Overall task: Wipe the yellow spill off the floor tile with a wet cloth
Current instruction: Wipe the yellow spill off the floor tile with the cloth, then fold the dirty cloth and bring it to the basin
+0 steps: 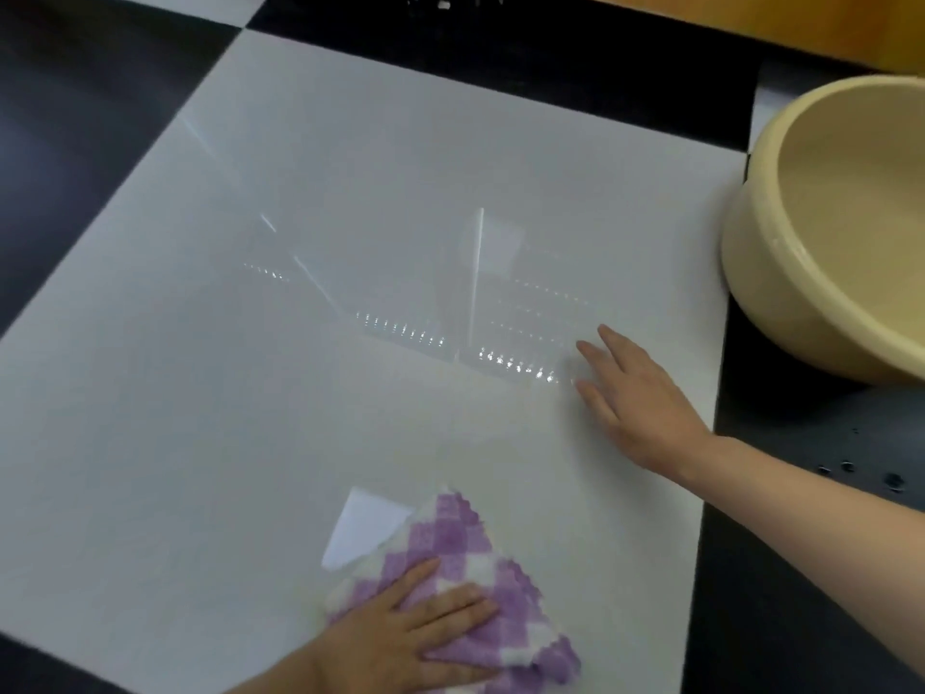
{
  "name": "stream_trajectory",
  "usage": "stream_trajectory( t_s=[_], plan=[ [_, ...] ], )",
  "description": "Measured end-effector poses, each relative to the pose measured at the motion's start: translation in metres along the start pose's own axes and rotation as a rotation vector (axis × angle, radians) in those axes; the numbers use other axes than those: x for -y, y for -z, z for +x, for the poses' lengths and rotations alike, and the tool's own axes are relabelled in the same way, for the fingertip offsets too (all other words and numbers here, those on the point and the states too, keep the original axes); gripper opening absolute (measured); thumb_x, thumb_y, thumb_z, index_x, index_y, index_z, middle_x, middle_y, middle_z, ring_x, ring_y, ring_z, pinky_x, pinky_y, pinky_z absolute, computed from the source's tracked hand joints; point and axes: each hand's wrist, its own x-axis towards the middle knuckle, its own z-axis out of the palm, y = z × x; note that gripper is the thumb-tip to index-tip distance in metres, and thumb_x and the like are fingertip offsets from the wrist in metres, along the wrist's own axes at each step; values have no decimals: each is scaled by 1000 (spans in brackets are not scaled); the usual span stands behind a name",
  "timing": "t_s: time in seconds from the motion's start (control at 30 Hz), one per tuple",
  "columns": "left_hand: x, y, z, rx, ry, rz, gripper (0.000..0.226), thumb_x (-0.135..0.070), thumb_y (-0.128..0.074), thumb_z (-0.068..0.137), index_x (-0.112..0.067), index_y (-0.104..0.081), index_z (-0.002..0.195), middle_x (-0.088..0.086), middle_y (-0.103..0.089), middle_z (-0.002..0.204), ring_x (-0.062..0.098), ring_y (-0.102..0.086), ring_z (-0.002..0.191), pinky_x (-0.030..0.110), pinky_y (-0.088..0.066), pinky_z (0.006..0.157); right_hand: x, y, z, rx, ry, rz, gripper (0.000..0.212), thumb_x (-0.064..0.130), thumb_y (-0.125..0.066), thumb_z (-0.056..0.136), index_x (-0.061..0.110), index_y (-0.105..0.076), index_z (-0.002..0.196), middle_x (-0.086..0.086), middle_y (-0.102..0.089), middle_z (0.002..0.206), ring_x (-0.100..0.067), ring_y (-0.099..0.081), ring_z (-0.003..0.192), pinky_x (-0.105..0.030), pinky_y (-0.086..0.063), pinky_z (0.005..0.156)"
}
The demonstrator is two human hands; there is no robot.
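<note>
The white floor tile (250, 443) is filling most of the view, with dark tiles bordering it on every side, and it is serving as the landmark here. At the tile's near edge, the left hand (400, 638) is pressing flat on a purple-and-white checked cloth (480, 573), fingers spread over the fabric rather than gripping it, so its grip is lying wide on top of the cloth. The cloth is lying bunched against the tile, touching it. Toward the tile's right side, the right hand (635, 403) is resting palm down on the bare surface, fingers stretched out and holding nothing, grip wide. A faint yellowish tint (500, 443) is showing on the tile between the 2 hands; whether any thicker spill is lying under the cloth cannot be told. Just off the tile's far right corner, a cream basin (781, 273) is sitting on the dark floor, and a few water drops (861, 473) are dotting the dark tile beside the right forearm.
</note>
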Motion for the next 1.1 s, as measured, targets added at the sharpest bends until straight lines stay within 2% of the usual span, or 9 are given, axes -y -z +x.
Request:
stream_trajectory(
  t_s=[0.2,0.37,0.5,0.6,0.7,0.77,0.9,1.0,1.1],
  plan=[
    [58,27,-42,-160,650,-619,44,-50,-22,93,-47,-25,137,-8,-28,152,2,-8,142,32,3,116,29,0,-3,121,98,53,49,34,-36,98,16,-32,143,-8,-19,157,-21,-17,144,-31,-15,115],
    [88,56,-13,-265,807,-838,43,-46,-27,95,-45,-24,138,-27,-11,146,-9,2,137,25,10,113,60,3,-4,174,174,65,50,40,-36,97,20,-32,143,-5,-21,157,-18,-18,144,-31,-16,116],
    [91,94,4,-487,1017,-1459,31,-44,-45,89,-28,-57,112,-28,-55,113,7,-45,113,22,-29,102,77,15,-4,180,123,284,53,44,-50,91,28,-36,140,5,-29,153,-12,-28,137,-29,-27,111],
    [96,126,15,-533,997,-2059,32,-40,-45,90,-17,-67,93,-13,-71,82,16,-62,82,20,-48,74,82,27,-5,248,-13,636,77,48,-72,73,33,-36,139,9,-37,145,-6,-36,129,-27,-33,105],
    [102,149,20,-442,806,-2495,46,-47,-47,83,-15,-68,109,7,-73,96,23,-67,88,34,-50,85,83,39,-3,346,-126,896,105,46,-83,54,28,-30,143,6,-41,139,-11,-40,130,-30,-34,105],
    [103,163,23,-465,573,-2639,54,-55,-47,80,-18,-64,115,7,-71,108,25,-63,103,38,-45,97,79,48,-3,459,-149,1118,96,40,-87,56,19,-43,138,-2,-56,131,-18,-55,120,-37,-39,106],
    [104,184,26,-563,230,-2694,72,-63,-64,61,-19,-62,118,9,-68,115,28,-61,109,47,-43,99,76,64,-12,656,-141,1410,65,36,-86,56,13,-68,113,-11,-69,116,-26,-66,103,-43,-52,94],
    [111,192,24,-643,360,-2572,50,-30,-75,56,-14,-70,103,10,-73,98,28,-67,93,43,-54,85,79,77,-20,605,-103,1345,47,29,-78,70,12,-68,113,-10,-71,111,-26,-68,99,-42,-54,89],
    [120,196,18,-504,548,-2431,30,-20,-59,69,-15,-74,95,9,-74,95,25,-69,88,39,-57,78,81,92,-22,481,-131,1301,35,26,-69,76,10,-70,107,-11,-74,102,-24,-71,91,-34,-59,79]
  ],
)
